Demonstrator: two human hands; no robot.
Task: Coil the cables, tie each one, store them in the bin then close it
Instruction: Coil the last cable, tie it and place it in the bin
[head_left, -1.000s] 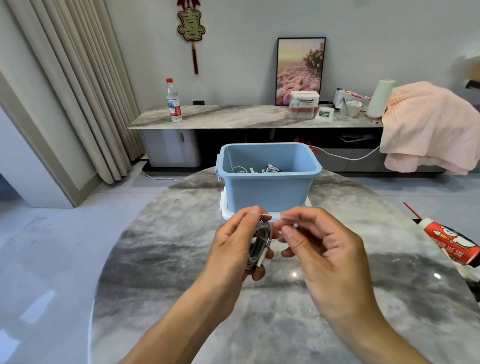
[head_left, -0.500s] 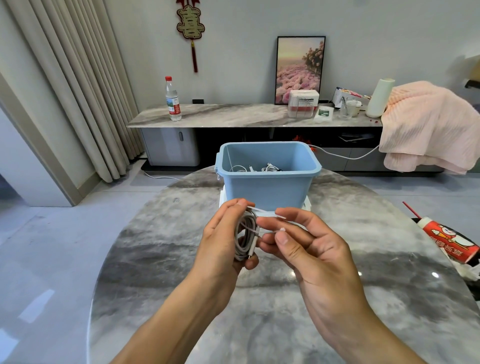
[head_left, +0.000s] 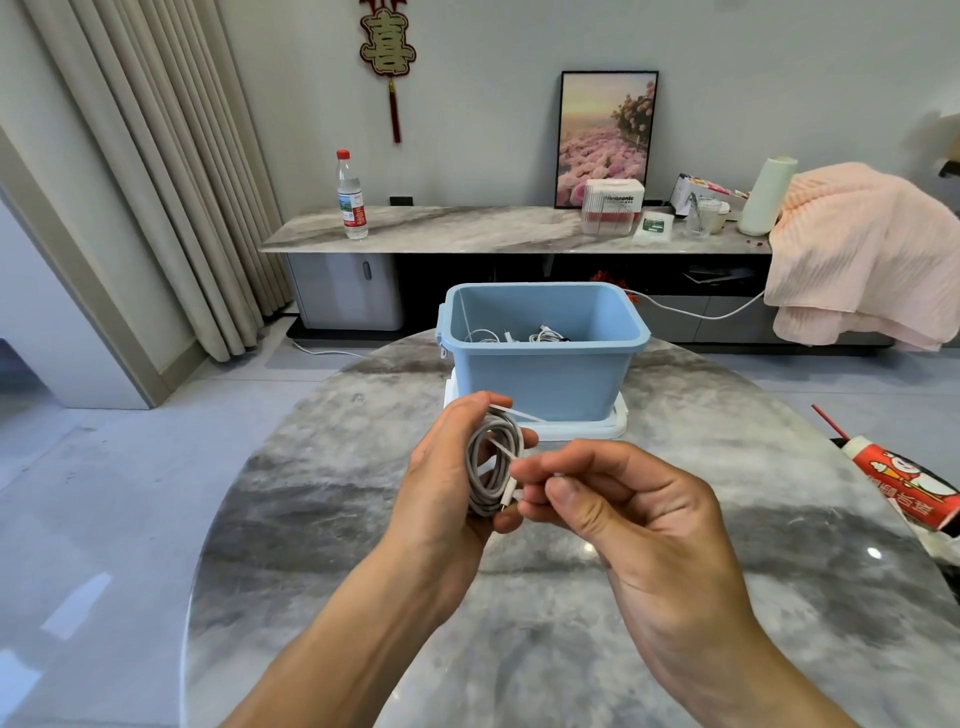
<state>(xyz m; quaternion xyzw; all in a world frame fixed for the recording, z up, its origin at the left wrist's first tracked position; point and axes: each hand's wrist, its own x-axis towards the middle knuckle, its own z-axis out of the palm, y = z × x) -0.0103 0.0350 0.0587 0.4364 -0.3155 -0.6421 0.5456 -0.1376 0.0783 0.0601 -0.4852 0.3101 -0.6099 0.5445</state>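
- Your left hand (head_left: 441, 470) is curled round a coiled grey cable (head_left: 491, 470), held upright above the table (head_left: 311, 519), just in front of the bin (head_left: 540, 376).
- Thumb on top of the coil, fingers wrapped behind it; fingertips show at the coil's right edge.
- A thin white tie (head_left: 511, 415) sticks out from under your left thumb toward the bin; another stretch of it crosses the coil's opening on a slant.
- Your right hand (head_left: 623, 512) touches the coil's right side, thumb and forefinger pinched together on the tie's end.
- The other right fingers are curled under; can't tell if they hold anything.
- A white plug end hangs at the coil's lower right.
- Bin is blue, open, and stands on its white lid (head_left: 597, 428) on the far side of the table.
- More white cables (head_left: 519, 335) lie inside the bin.
- Red-labelled bottle (head_left: 904, 480) lies on its side at the table's right edge, well apart from your hands.
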